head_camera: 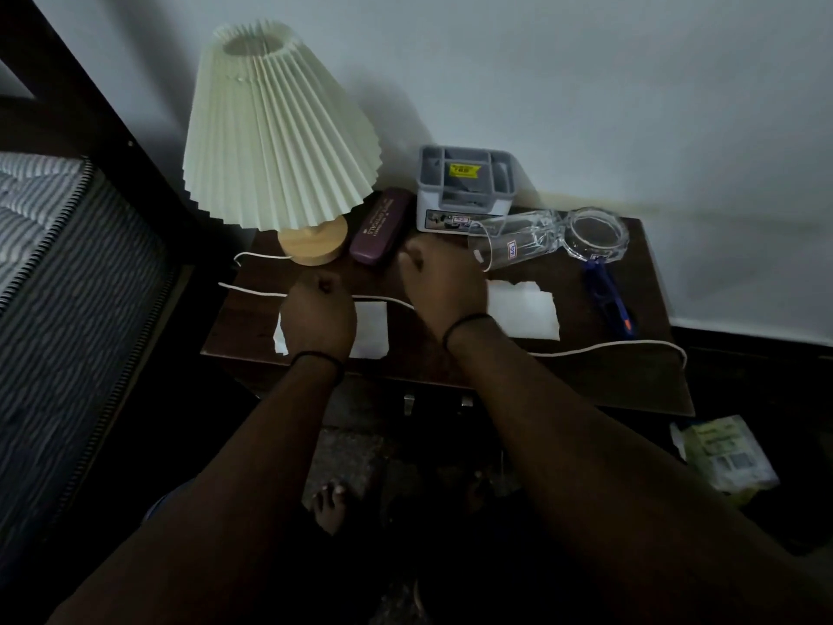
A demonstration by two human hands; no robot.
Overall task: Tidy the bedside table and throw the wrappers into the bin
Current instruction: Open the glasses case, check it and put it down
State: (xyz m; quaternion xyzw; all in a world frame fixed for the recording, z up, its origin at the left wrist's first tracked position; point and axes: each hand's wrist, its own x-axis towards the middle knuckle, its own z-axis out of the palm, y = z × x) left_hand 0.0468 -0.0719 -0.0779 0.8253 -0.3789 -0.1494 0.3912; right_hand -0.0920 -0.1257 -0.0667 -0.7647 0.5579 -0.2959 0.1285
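On the dark wooden bedside table (599, 381) lie two white paper wrappers. One wrapper (372, 329) lies near the front left, partly under my left hand (320, 311); the other wrapper (525, 315) lies right of my right hand (439, 288). Both hands hover over the table's middle with fingers curled inward, and I see nothing held in either. A clear drinking glass (514, 241) lies on its side just right of my right hand. A purple glasses case (381, 232) sits just beyond the hands.
A pleated cream lamp (279, 128) stands at the back left; its white cord (608, 349) runs across the table. A grey organiser box (466, 187), a glass ashtray (597, 234) and a blue tool (608, 297) sit to the right. A mattress (67, 272) is on the left, a yellow-green box (725, 457) on the floor.
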